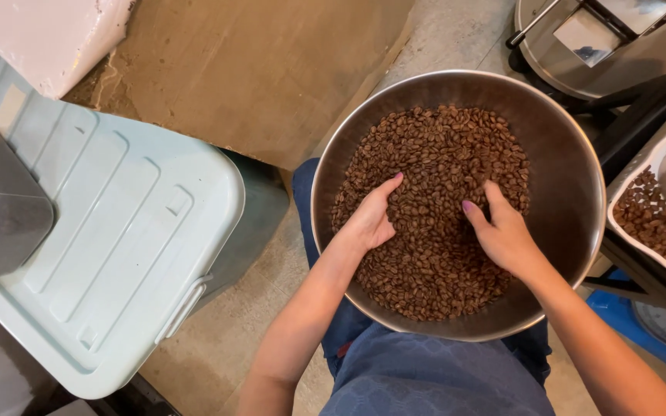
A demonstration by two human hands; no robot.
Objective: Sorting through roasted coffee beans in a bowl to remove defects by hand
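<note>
A large round steel bowl (572, 154) rests on my lap, about half full of brown roasted coffee beans (441, 146). My left hand (371, 216) lies on the beans at the left side of the heap, fingers spread and partly sunk in. My right hand (502, 231) rests on the beans at the right side, fingers pushed down among them. Both hands touch loose beans; neither grips a single object. My fingertips are partly hidden by the beans.
A pale blue plastic bin lid (125, 231) sits to my left, with a grey box (1, 208) on its corner. A white tray (641, 169) holding more beans stands at the right. A metal machine (603, 46) is at the top right. Concrete floor (256, 69) lies ahead.
</note>
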